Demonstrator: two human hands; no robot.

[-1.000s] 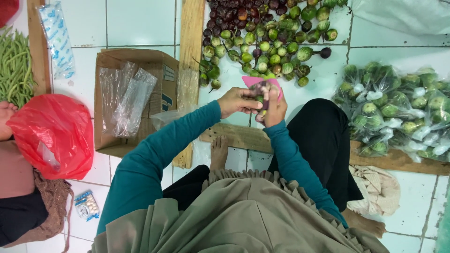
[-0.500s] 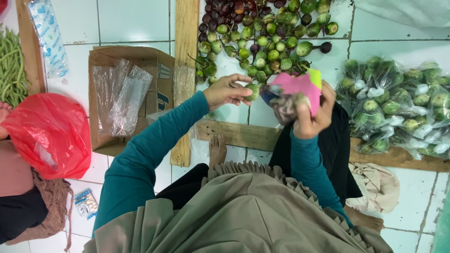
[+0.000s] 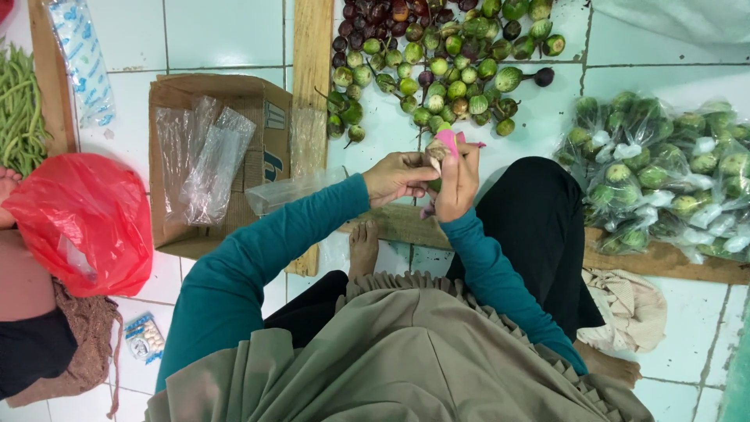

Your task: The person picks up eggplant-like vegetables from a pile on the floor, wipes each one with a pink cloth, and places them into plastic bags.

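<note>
1. Two hands meet just above the middle of the frame: the left hand (image 3: 398,176) and the right hand (image 3: 457,181) are both closed around one small pale round vegetable (image 3: 435,152), fingers pinching it from either side.
2. Touching the right hand's fingers is a pink tool (image 3: 450,141); which fingers hold it I cannot tell.
3. Just beyond the hands, toward the top centre, lies a loose pile of small green and purple eggplants (image 3: 437,59) on the white tiled floor (image 3: 219,31).
4. Right of the hands, clear bags filled with the same green vegetables (image 3: 664,176) sit on a wooden plank (image 3: 664,262).
5. Left of the hands, a flat cardboard box (image 3: 258,117) carries empty clear plastic bags (image 3: 205,160).
6. At the left edge are a red plastic bag (image 3: 78,223) and, in the upper left, green long beans (image 3: 17,109).
</note>
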